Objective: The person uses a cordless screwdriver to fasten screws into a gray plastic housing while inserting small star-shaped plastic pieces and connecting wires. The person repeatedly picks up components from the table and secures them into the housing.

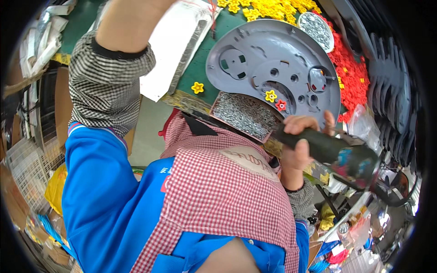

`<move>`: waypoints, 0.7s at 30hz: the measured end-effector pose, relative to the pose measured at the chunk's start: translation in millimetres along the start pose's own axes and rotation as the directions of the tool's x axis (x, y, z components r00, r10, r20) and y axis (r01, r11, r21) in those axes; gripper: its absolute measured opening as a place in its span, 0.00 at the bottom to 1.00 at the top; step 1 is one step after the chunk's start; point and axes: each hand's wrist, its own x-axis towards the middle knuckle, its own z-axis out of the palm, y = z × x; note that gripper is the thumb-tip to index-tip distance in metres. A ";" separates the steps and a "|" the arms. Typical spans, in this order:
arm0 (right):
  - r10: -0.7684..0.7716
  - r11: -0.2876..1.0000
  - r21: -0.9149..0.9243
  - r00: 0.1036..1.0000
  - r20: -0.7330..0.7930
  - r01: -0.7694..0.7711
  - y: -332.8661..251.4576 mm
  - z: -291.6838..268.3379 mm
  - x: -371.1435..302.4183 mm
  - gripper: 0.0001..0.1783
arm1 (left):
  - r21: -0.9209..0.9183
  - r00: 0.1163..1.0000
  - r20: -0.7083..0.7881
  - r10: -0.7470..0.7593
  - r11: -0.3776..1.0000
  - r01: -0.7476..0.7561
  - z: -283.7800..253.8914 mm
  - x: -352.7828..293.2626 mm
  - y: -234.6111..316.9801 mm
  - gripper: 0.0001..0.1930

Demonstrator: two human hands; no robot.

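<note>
While the right hand (298,141) is closed around the dark grip of a power screwdriver (334,152), its fingers wrap the handle fully and the thumb lies on top. The tool body extends from the hand toward the lower right, where its bulkier end shows teal and red marks.

Just above the right hand lies a grey round plate (273,63) with moulded holes and bosses. A yellow flower piece (271,96) and a red flower piece (281,105) sit on the plate, directly above the knuckles. To the left of the hand, touching the plate's near edge, is a square tray of screws (243,116). Beyond the plate, well above the hand, are a pile of yellow pieces (268,8), a pile of red pieces (353,75) and a round dish of screws (316,29).

The left forearm (123,27) is raised at the upper left; its hand is out of frame, so its state cannot be told. A checked sleeve (104,82) covers the arm below. To the right of that forearm lies a foil tray (175,43), and a single yellow piece (197,87) rests on the green table (200,63).
</note>
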 end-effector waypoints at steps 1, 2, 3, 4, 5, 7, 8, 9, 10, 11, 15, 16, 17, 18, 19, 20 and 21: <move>-0.036 0.998 -0.043 0.999 -0.015 0.035 7.4 -5.6 -6.9 0.46 | -0.015 0.997 0.025 -0.079 0.997 0.079 7.3 1.7 -20.5 0.15; -0.060 0.997 -0.054 0.998 -0.009 0.060 11.1 -5.7 -12.0 0.45 | 0.025 0.990 0.019 -0.141 0.990 0.141 12.8 -2.0 -26.9 0.17; -0.066 0.996 -0.057 0.998 -0.008 0.065 12.8 -6.5 -14.7 0.46 | 0.065 0.974 0.018 -0.224 0.973 0.222 18.2 -4.2 -35.0 0.19; -0.073 0.996 -0.059 0.997 -0.028 0.071 14.3 -2.9 -15.3 0.47 | 0.158 0.953 -0.013 -0.302 0.941 0.301 26.0 -9.8 -40.9 0.18; -0.081 0.995 -0.062 0.996 -0.047 0.078 15.8 2.4 -15.0 0.47 | 0.243 0.924 -0.043 -0.380 0.893 0.378 34.5 -16.2 -47.1 0.18; -0.097 0.993 -0.072 0.993 -0.067 0.092 27.2 7.2 -13.2 0.48 | 0.377 0.939 0.083 -0.333 0.883 0.279 42.7 -42.1 -77.8 0.12; -0.091 0.993 -0.079 0.993 -0.073 0.086 25.9 7.2 -12.8 0.48 | 0.367 0.953 0.222 -0.205 0.923 0.113 45.4 -58.1 -98.2 0.08; -0.088 0.993 -0.081 0.993 -0.075 0.082 25.6 6.6 -11.7 0.47 | 0.325 0.926 0.223 -0.306 0.919 0.225 46.3 -75.0 -112.7 0.08; -0.084 0.994 -0.082 0.993 -0.080 0.077 24.8 5.9 -10.6 0.47 | 0.283 0.884 0.230 -0.406 0.898 0.338 50.5 -86.6 -118.1 0.09; -0.081 0.996 -0.051 0.995 -0.065 0.078 17.3 3.8 -6.5 0.45 | 0.429 0.910 0.235 -0.341 0.877 0.218 53.3 -97.3 -117.4 0.11; -0.154 0.985 0.071 0.987 -0.047 0.157 -11.4 -5.7 4.8 0.42 | 0.677 0.857 0.473 -0.204 0.706 -0.206 47.3 -132.0 -125.5 0.10; -0.173 0.980 0.092 0.984 -0.041 0.176 -14.6 -7.5 6.8 0.42 | 0.700 0.839 0.503 -0.209 0.668 -0.253 51.0 -137.8 -122.0 0.10; -0.186 0.977 0.098 0.982 -0.034 0.188 -16.6 -6.5 8.7 0.42 | 0.711 0.856 0.493 -0.155 0.639 -0.294 55.5 -141.8 -124.0 0.06; -0.200 0.974 0.103 0.979 -0.032 0.203 -19.0 -5.4 9.5 0.42 | 0.727 0.860 0.485 -0.157 0.620 -0.296 59.9 -143.4 -125.5 0.06; -0.205 0.973 0.105 0.979 -0.013 0.205 -20.3 -5.0 10.6 0.42 | 0.742 0.865 0.476 -0.160 0.601 -0.297 63.8 -144.3 -127.1 0.07; -0.209 0.972 0.107 0.978 0.005 0.208 -20.6 -4.8 12.1 0.42 | 0.758 0.870 0.466 -0.163 0.580 -0.297 66.4 -144.9 -129.1 0.07; -0.214 0.971 0.115 0.976 0.026 0.210 -20.3 -4.5 13.1 0.42 | 0.760 0.861 0.485 -0.152 0.560 -0.330 66.4 -144.8 -131.3 0.10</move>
